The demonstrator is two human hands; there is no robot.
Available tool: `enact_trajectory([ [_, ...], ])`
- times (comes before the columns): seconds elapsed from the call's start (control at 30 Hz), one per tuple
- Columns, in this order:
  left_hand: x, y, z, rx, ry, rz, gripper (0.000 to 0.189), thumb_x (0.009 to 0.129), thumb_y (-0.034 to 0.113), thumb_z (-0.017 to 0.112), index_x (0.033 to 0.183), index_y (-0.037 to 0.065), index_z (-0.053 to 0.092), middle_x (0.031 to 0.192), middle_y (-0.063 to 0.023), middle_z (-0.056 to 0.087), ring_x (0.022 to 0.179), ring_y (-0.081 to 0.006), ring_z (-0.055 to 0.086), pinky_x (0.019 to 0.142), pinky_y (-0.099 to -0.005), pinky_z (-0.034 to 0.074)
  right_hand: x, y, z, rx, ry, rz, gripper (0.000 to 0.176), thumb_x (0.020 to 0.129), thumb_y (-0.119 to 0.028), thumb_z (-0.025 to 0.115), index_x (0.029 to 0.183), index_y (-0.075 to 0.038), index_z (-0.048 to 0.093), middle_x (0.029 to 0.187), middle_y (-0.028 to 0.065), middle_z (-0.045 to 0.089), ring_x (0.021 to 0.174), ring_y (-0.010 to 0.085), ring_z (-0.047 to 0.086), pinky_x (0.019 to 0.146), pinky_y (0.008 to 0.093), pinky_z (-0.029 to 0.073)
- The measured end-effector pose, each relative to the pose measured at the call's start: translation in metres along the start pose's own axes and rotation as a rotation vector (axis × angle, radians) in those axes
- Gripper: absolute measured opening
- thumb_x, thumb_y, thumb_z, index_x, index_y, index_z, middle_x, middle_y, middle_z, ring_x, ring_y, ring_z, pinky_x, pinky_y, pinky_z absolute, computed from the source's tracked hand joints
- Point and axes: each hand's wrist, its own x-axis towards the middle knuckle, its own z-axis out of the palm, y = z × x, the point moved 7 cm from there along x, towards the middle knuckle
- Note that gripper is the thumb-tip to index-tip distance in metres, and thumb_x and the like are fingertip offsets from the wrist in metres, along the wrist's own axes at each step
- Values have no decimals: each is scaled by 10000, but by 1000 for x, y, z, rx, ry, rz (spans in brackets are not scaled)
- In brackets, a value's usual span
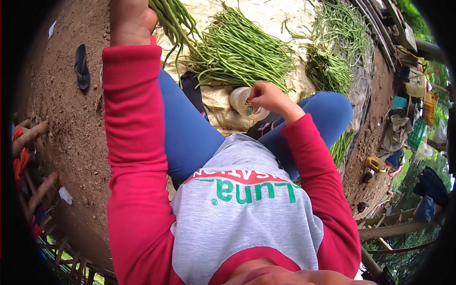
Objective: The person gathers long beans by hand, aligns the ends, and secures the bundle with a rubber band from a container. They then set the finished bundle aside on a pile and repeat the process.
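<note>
left hand fisted round long beans; right hand pinching rubber bands in cup. one-handed bundle could slip, cup could tip.

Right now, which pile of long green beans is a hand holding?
The bunch of beans at the top left: the left hand clasps it. The middle pile and the right pile lie loose on the cloth, untouched.
</note>
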Motion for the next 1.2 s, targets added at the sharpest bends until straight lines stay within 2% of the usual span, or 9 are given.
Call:
enact_trajectory([
  [0.07,3,-3,-2,-9,16,-10,163,893,169,624,771,95,545,573,-11,530,488,-137,523,497,-262,437,9,-7,-11,222,41,-39,217,720,-117,652,915,-26,623,808,99,645,750,195,631,682,313,501],
  [0.17,3,-8,4,13,16,-33,130,889,160,622,799,81,569,576,-12,544,489,-133,519,503,-256,438,26,-25,-23,1137,-49,-184,144,854,-39,589,996,-41,607,873,33,639,762,113,604,744,280,510],
  [0.27,4,-12,10,19,20,-39,111,883,157,630,824,73,588,581,-10,544,498,-131,522,508,-250,438,43,-47,-25,1153,-60,-90,182,862,-45,589,1042,-40,611,944,49,668,737,120,607,731,288,516],
  [0.33,0,-10,16,15,38,-3,108,883,162,635,836,70,603,585,-9,540,503,-130,521,513,-246,437,69,-56,-15,1069,-14,-85,181,835,-144,654,981,-36,658,951,79,682,797,144,627,716,282,505],
  [0.4,1,-16,18,-2,20,-58,122,884,167,639,811,80,595,587,-6,535,498,-127,514,511,-246,434,101,-47,-12,114,203,-1,251,810,-241,687,902,-7,689,916,138,695,798,218,669,731,326,528],
  [0.53,10,-35,12,-10,-53,-158,194,925,207,590,766,96,576,593,2,526,533,-119,512,530,-240,418,148,-23,21,-563,315,73,186,843,-156,559,893,-56,707,940,171,688,878,323,681,750,409,548],
  [0.93,12,-49,2,204,-9,-186,216,917,195,605,735,82,623,615,2,547,536,-101,508,518,-241,418,141,1,-9,-462,231,-22,200,816,-301,626,878,-132,713,860,133,690,823,320,659,736,431,521],
  [1.07,-1,-42,21,343,14,-165,227,903,209,632,713,88,613,607,0,558,516,-102,512,490,-244,420,144,-6,19,-530,237,-6,194,803,-184,590,861,-52,720,915,164,698,879,329,678,771,418,543],
  [1.2,7,-63,13,446,-149,-170,305,915,324,637,771,62,574,631,-17,522,586,-130,510,684,-308,471,152,-10,32,-482,263,17,189,795,-131,566,883,-55,715,910,178,695,874,333,681,755,426,544],
])
